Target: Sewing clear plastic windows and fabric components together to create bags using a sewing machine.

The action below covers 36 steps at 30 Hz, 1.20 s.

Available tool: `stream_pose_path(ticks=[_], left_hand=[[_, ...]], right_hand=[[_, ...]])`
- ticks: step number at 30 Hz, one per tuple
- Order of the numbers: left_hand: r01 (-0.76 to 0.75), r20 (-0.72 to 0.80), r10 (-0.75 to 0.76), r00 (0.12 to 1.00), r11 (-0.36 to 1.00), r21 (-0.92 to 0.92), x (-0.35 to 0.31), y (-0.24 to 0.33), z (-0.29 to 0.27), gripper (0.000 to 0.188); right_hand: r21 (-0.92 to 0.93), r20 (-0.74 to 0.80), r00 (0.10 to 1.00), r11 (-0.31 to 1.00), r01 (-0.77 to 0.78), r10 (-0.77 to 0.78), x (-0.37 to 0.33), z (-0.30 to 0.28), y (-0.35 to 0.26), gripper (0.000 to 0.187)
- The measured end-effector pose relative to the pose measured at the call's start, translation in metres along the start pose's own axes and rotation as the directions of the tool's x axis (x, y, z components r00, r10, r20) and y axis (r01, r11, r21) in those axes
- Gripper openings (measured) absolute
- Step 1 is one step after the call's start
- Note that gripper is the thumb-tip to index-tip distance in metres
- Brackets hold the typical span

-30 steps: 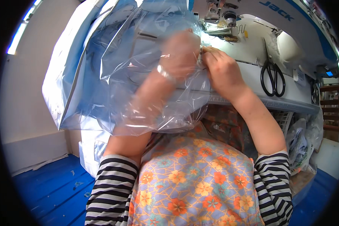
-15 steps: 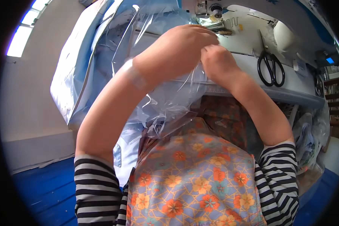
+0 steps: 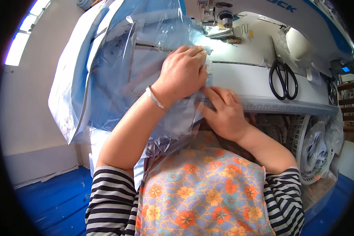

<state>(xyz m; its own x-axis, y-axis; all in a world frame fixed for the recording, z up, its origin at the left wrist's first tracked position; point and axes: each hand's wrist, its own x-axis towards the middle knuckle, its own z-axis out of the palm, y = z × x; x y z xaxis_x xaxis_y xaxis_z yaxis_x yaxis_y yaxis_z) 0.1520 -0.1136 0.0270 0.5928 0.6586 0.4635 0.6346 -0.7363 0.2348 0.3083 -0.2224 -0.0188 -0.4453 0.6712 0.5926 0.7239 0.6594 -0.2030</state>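
A large clear plastic sheet (image 3: 153,33) lies over pale blue material on the left of the sewing table and hangs toward my lap. My left hand (image 3: 183,72) is closed on its right edge, fingers curled over and thumb pointing down. A narrow white frilled strip (image 3: 209,65) shows beside those fingertips. Just below and to the right, my right hand (image 3: 226,114) pinches the same edge between thumb and fingers; the fingertips are slightly blurred. Above both hands stands the sewing machine (image 3: 226,17), its lamp lighting the spot in front of the left hand.
Black-handled scissors (image 3: 283,76) lie on the machine bed (image 3: 255,80) at the right. Small metal tools (image 3: 228,37) lie behind the needle area. A ruler strip (image 3: 271,106) runs along the table's front edge. Below right, a white basket (image 3: 301,145) holds plastic-wrapped material.
Both hands have come down toward me from near the needle area, the left one also moving left. They have separated slightly, and the plastic now lies flatter on the table.
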Motion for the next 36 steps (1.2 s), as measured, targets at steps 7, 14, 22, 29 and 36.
stream_pose_path(ticks=[7, 14, 22, 29, 36], left_hand=[[0.023, 0.09, -0.02, 0.996, 0.999, -0.03, 0.004, -0.006, -0.008, 0.027], [0.006, 0.074, -0.006, 0.997, 1.0, -0.002, 0.01, -0.008, -0.004, 0.03], [-0.037, -0.066, 0.036, 0.997, 0.999, -0.017, 0.013, -0.019, 0.008, 0.026], [0.052, -0.066, -0.059, 0.996, 0.993, -0.103, 0.011, -0.027, 0.007, 0.04], [0.033, -0.034, -0.039, 0.999, 0.989, -0.144, 0.015, -0.027, 0.009, 0.042]], right_hand=[[0.172, -0.023, 0.999, 0.985, -0.031, 0.035, 0.026, -0.009, 0.002, 0.027], [0.365, -0.008, 0.996, 0.928, -0.078, 0.087, 0.04, -0.008, 0.014, 0.031], [0.272, 0.032, 0.993, 0.955, -0.117, 0.113, 0.047, -0.011, 0.021, 0.038], [0.698, 0.451, 0.691, 0.26, -0.668, 0.565, 0.059, -0.016, 0.024, 0.054], [0.865, 0.431, 0.608, -0.498, -0.068, 0.666, 0.087, 0.008, 0.036, 0.056]])
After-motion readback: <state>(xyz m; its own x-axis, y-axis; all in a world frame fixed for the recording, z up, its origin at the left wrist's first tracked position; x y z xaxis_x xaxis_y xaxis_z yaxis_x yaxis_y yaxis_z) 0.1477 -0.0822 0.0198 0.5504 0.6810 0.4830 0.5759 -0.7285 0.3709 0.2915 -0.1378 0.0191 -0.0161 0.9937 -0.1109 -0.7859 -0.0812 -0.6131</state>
